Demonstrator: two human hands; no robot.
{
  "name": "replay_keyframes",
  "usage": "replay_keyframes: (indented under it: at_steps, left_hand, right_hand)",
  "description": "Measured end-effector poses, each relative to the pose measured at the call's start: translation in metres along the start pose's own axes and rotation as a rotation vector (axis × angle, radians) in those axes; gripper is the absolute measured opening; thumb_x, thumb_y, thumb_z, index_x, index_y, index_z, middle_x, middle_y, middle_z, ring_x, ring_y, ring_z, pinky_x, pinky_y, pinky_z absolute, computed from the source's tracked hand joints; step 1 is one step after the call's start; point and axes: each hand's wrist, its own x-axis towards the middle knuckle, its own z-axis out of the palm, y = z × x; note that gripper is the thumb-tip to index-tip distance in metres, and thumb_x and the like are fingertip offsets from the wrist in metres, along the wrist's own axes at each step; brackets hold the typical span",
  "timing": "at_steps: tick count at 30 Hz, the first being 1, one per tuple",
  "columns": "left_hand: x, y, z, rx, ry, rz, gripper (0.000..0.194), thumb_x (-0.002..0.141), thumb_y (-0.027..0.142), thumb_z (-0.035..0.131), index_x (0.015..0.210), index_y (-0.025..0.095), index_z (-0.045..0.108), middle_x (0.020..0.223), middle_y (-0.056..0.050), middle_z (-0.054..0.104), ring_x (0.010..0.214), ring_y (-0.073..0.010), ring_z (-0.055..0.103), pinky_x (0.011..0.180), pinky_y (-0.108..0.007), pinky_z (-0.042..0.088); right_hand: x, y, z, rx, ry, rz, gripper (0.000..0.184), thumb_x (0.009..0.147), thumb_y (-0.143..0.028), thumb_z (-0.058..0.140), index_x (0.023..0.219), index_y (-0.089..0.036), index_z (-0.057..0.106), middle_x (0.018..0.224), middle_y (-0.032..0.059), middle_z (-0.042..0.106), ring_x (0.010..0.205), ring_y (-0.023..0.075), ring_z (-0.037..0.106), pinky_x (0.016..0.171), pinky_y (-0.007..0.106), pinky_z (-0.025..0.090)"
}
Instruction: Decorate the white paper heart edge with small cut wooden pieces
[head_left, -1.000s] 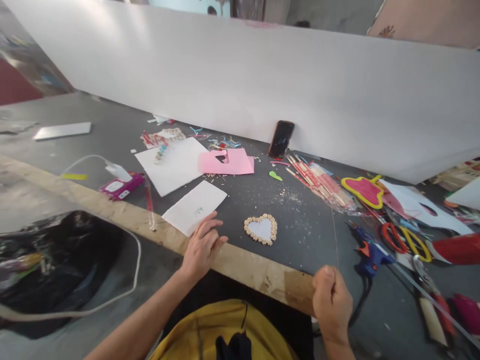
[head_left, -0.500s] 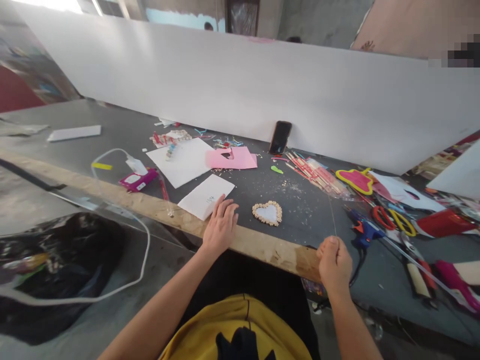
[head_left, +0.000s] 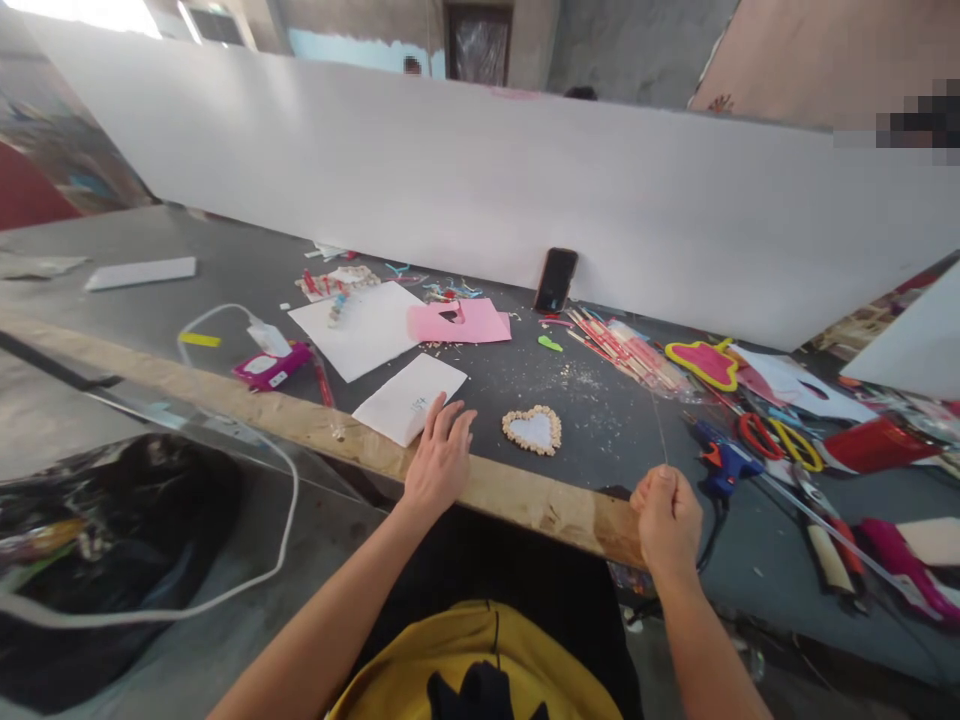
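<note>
My left hand (head_left: 441, 455) rests palm down at the wooden front edge of the table, fingers loosely spread and holding nothing. Its fingertips lie at the corner of a folded white paper (head_left: 411, 398) with small writing on it. Right of that hand lies a heart (head_left: 532, 430), white in the middle and bordered with small pale beige pieces. My right hand (head_left: 670, 520) is a closed fist, thumb on top, against the table edge; nothing sticks out of it. A blue hot glue gun (head_left: 726, 458) lies just beyond the fist, to its right.
Pink paper (head_left: 476, 322), a white sheet (head_left: 360, 330) and a leaning phone (head_left: 556, 280) sit farther back. Right are bundled sticks (head_left: 626, 350), scissors (head_left: 780, 440) and pliers (head_left: 825, 510). A magenta power strip (head_left: 274, 368) with a white cable and a black bag (head_left: 180, 560) are left.
Across the second the view tilts and shifts. My left hand has flattened, its fingers stretching out beside the folded paper. My right fist stays at the table edge, and the heart stays put.
</note>
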Motion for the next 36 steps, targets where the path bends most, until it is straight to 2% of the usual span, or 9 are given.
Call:
replay_keyframes:
  at_steps: [8,11,14,17,20,22,26,31,36]
  left_hand:
    - [-0.003,-0.001,0.001,-0.016,-0.021,0.057,0.034,0.092,0.015,0.037,0.124,0.016,0.045,0.129,-0.014,0.047,0.138,-0.0272,0.021,0.107,-0.047,0.036]
    - [-0.001,-0.003,0.001,-0.018,-0.042,0.068,0.033,0.091,0.014,0.040,0.123,0.015,0.047,0.128,-0.014,0.048,0.137,-0.0282,0.023,0.105,-0.046,0.037]
    - [0.001,-0.004,0.000,-0.018,-0.054,0.073,0.033,0.090,0.015,0.042,0.123,0.016,0.047,0.127,-0.013,0.049,0.136,-0.0288,0.026,0.105,-0.047,0.037]
    - [0.002,0.000,-0.006,-0.030,-0.053,0.081,0.032,0.089,0.016,0.045,0.121,0.018,0.049,0.127,-0.012,0.048,0.136,-0.0292,0.025,0.106,-0.048,0.036]
    - [0.002,0.012,-0.013,-0.091,-0.030,0.120,0.028,0.088,0.016,0.048,0.115,0.020,0.055,0.127,-0.011,0.046,0.137,-0.0313,0.021,0.107,-0.050,0.034]
    - [0.003,0.024,-0.015,-0.158,-0.058,0.185,0.026,0.087,0.016,0.051,0.110,0.023,0.059,0.128,-0.010,0.043,0.137,-0.0330,0.018,0.106,-0.053,0.032]
    - [0.005,0.044,-0.012,-0.197,-0.177,0.294,0.029,0.085,0.026,0.056,0.113,0.031,0.059,0.136,-0.008,0.037,0.137,-0.0348,0.017,0.107,-0.056,0.026]
    - [0.010,0.046,-0.004,-0.150,-0.297,0.366,0.053,0.079,0.053,0.057,0.129,0.041,0.046,0.146,-0.008,0.026,0.137,-0.0394,0.015,0.106,-0.063,0.018]
    - [0.012,0.047,-0.001,-0.129,-0.363,0.328,0.059,0.078,0.062,0.051,0.133,0.040,0.042,0.149,-0.010,0.022,0.137,-0.0408,0.014,0.105,-0.065,0.015]
  right_hand:
    - [0.000,0.000,0.004,-0.055,0.050,0.066,0.040,0.089,-0.052,0.036,0.063,-0.022,0.037,0.051,-0.0079,0.034,0.044,0.0073,0.036,0.042,0.022,0.033]
    - [0.000,-0.002,0.003,-0.142,0.034,0.075,0.038,0.089,-0.051,0.036,0.064,-0.022,0.040,0.052,-0.0063,0.040,0.045,0.0085,0.039,0.044,0.023,0.034]
    - [-0.001,-0.002,0.002,-0.254,-0.004,0.051,0.032,0.086,-0.048,0.044,0.072,-0.020,0.051,0.058,-0.0025,0.051,0.052,0.0117,0.048,0.051,0.025,0.040]
    - [-0.002,-0.003,0.004,-0.372,-0.155,-0.038,0.025,0.082,-0.043,0.052,0.088,-0.020,0.061,0.079,0.0036,0.063,0.069,0.0160,0.058,0.065,0.029,0.046]
    - [0.000,-0.006,0.015,-0.465,-0.372,-0.276,0.024,0.085,-0.036,0.049,0.100,-0.022,0.062,0.097,0.0073,0.063,0.089,0.0192,0.058,0.080,0.034,0.048]
    - [0.003,-0.008,0.024,-0.499,-0.447,-0.412,0.024,0.086,-0.032,0.048,0.103,-0.022,0.062,0.102,0.0084,0.062,0.097,0.0209,0.055,0.086,0.038,0.047]
    - [0.011,-0.007,0.041,-0.525,-0.393,-0.483,0.024,0.089,-0.028,0.045,0.103,-0.022,0.064,0.102,0.0091,0.060,0.097,0.0222,0.052,0.084,0.043,0.048]
    - [0.011,-0.001,0.044,-0.532,-0.371,-0.489,0.024,0.089,-0.022,0.044,0.104,-0.020,0.063,0.101,0.0092,0.058,0.098,0.0222,0.049,0.084,0.044,0.047]
    - [0.010,0.000,0.042,-0.532,-0.406,-0.498,0.026,0.088,-0.019,0.045,0.108,-0.022,0.062,0.103,0.0090,0.057,0.098,0.0227,0.049,0.083,0.044,0.047]
